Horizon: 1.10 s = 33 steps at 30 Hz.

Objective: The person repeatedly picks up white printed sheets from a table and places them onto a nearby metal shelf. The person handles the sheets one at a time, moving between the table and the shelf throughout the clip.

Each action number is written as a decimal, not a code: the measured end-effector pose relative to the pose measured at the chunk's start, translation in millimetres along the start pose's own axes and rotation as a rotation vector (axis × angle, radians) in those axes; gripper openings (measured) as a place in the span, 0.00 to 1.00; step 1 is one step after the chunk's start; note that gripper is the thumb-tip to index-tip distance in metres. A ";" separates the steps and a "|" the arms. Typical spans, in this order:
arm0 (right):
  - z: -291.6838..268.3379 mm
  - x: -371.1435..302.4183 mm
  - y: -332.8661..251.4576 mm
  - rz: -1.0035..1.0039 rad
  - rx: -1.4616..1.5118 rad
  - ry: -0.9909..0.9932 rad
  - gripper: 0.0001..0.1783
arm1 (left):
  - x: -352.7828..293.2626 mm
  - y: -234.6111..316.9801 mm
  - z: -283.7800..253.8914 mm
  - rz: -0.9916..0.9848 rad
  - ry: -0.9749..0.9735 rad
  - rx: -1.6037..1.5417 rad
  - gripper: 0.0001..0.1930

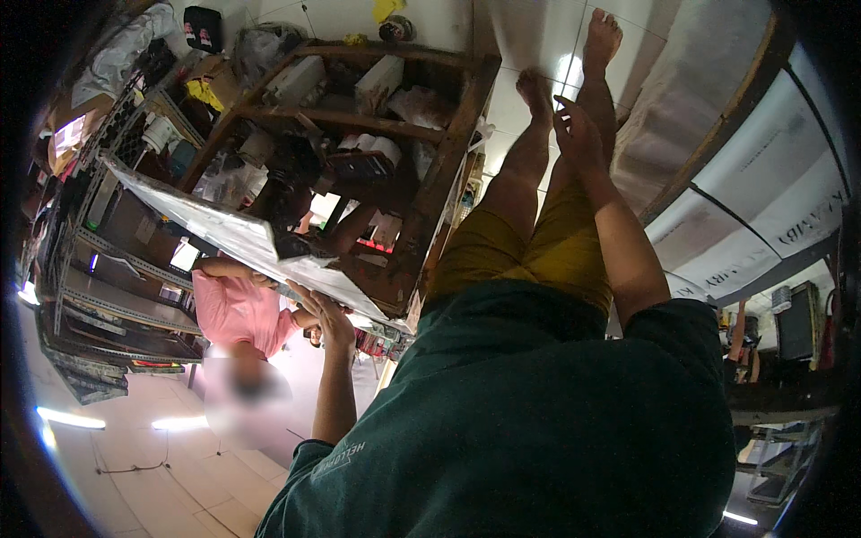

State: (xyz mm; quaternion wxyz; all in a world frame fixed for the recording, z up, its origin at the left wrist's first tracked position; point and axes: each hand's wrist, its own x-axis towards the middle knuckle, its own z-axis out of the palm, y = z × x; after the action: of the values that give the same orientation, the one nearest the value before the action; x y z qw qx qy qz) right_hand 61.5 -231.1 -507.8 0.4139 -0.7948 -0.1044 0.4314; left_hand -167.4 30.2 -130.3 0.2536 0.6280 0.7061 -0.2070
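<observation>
My left hand (329, 321) is at the edge of a worktable with a white sheet-covered top (224, 229). Its fingers are stretched out, and I see nothing held in them; whether they press on the sheet or only hover by it cannot be made out. Out in front of my thigh is my right hand (581, 139), away from the table, its fingers loosely apart with nothing in them. Below the tabletop, a dark wooden frame (462, 117) holds shelves with white boxes (380, 79), plastic bags (421, 108) and other clutter.
Across the table stands a person in a pink shirt (244, 309). Metal shelving (126, 300) rises at the left. White wrapped bundles (731, 229) lie on a rack to my right, near a translucent plastic-covered stack (686, 99). Pale floor tiles (552, 36) lie around my bare feet.
</observation>
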 end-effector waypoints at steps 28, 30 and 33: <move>252.1 21.5 -182.3 -0.980 -0.564 -0.730 0.40 | -20.7 -6.2 3.0 -0.116 0.108 0.008 0.23; 251.0 19.4 -180.2 -0.983 -0.474 -0.670 0.40 | -21.2 -8.8 3.4 -0.136 0.117 0.033 0.22; 247.7 18.7 -182.5 -0.990 -0.535 -0.656 0.38 | -21.5 -11.7 10.9 -0.047 0.194 0.018 0.20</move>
State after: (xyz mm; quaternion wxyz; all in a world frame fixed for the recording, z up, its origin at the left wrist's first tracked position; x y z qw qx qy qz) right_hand -83.5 35.3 -453.2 0.2981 -0.5554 -0.6830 0.3690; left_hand -176.1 5.2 -125.8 0.1734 0.6305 0.7401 -0.1572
